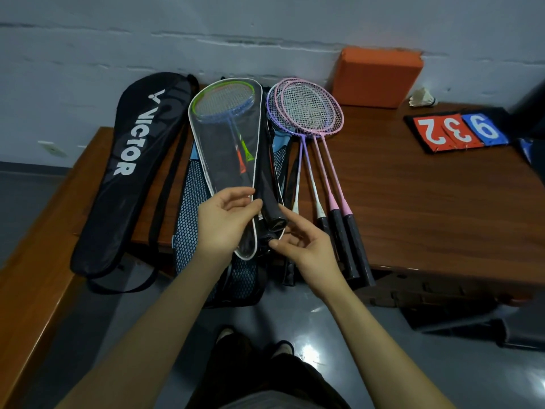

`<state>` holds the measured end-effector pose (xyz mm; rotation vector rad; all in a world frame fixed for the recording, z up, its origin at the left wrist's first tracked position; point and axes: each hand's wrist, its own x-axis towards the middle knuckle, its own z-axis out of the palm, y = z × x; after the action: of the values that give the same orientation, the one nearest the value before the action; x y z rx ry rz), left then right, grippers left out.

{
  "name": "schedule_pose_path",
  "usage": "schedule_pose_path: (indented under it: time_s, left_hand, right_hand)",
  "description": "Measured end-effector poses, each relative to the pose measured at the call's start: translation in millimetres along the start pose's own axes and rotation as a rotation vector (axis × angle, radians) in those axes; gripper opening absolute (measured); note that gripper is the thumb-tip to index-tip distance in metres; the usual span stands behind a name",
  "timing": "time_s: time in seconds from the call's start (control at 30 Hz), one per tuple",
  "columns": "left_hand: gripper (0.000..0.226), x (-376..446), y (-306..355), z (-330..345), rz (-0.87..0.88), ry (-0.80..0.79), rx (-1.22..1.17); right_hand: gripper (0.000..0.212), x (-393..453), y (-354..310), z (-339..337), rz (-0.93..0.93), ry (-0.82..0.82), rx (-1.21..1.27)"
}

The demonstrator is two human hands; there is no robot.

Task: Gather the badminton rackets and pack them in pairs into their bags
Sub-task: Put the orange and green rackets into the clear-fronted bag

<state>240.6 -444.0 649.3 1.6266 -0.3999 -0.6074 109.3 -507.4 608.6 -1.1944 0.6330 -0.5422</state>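
While the left hand pinches the lower edge of the clear-fronted, white-piped racket cover, its grip is narrow, thumb and fingers curled onto the plastic near the cover's narrow end. Right hand: fingers loosely curled, fingertips at the black wrapped handles that stick out of the cover's open end; cannot tell whether they grip a handle or just touch. Inside the cover, two rackets are stacked: a green-framed one and a blue-framed one, white strings, heads at the wide far end, shafts with green and orange markings. The cover lies on top of a blue and black mesh-panelled bag, which hangs over the near edge of the brown wooden bench. Left of it, a black fabric racket bag with white VICTOR lettering, flat, its strap hanging off the edge. Just right of the cover, loose rackets lie fanned and overlapping, heads far: pink-framed rackets on top of a purple-framed racket, black grips past the bench's near edge. Further back: an orange foam block against the wall, a white shuttlecock, a flip scoreboard with red and blue number cards.
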Motion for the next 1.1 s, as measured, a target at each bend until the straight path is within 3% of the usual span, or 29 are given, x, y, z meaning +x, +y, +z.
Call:
schedule_pose_path:
  time_s: [0.17,0.33,0.47,0.7,0.9,1.1]
  left_hand:
    - [0.022,0.6,9.8,-1.5,0.066,-0.031,-0.039]
    - [0.035,-8.4,11.1,-8.8,0.476,-0.316,0.468]
    - [0.054,-15.3,6.8,-11.1,0.504,-0.387,0.566]
    - [0.054,-14.1,-0.2,-6.0,0.586,-0.331,0.518]
    - [0.060,-12.4,-11.3,-9.1,0.534,-0.407,0.697]
    - [0.051,-17.5,-22.3,1.7,0.497,-0.382,0.495]
  right_hand:
    - [0.057,3.2,-13.1,-5.8,-0.036,0.007,0.022]
    - [0.055,5.0,-23.1,-13.0,-0.064,-0.046,0.003]
    - [0.055,7.9,-30.5,-25.5,-0.055,-0.099,-0.025]
    - [0.044,7.1,-18.6,-33.9,-0.027,-0.053,0.043]
    - [0.032,-1.8,-1.1,-34.9,0.030,-0.005,0.067]
    - [0.017,1.4,-6.7,-32.2,0.083,0.110,0.068]
